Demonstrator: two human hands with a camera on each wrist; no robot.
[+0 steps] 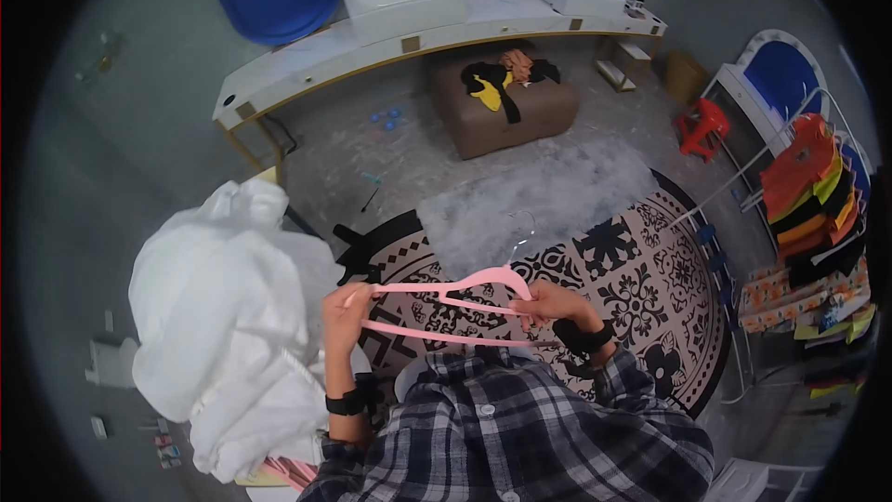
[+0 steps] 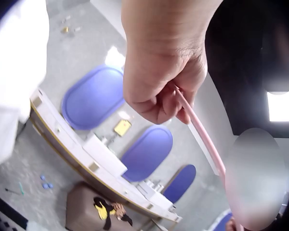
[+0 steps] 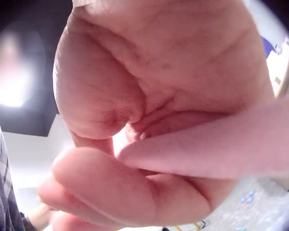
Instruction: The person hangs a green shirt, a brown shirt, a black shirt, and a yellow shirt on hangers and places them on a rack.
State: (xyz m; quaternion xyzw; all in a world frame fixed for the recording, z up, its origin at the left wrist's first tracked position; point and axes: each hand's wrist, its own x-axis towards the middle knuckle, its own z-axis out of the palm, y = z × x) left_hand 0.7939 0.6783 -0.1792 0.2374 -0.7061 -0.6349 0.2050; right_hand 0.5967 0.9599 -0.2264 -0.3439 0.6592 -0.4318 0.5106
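Note:
A pink clothes hanger (image 1: 413,332) is stretched between both hands in front of the checked shirt. My left hand (image 1: 346,309) grips its left end, and the left wrist view shows the curled fingers (image 2: 156,109) with the pink bar running out of them. On the other side, my right hand (image 1: 562,305) holds the hanger near its curved shoulder. Close up in the right wrist view, bent fingers (image 3: 130,187) wrap the pink bar (image 3: 221,139). The silver hook (image 1: 525,234) points away from the body.
White fabric (image 1: 223,297) is heaped at the left, with more pink hangers (image 1: 290,472) beneath it. A brown ottoman (image 1: 465,121) bears dark and yellow clothes. Colourful garments (image 1: 808,186) hang on a rack at the right. A patterned round rug (image 1: 641,270) lies ahead.

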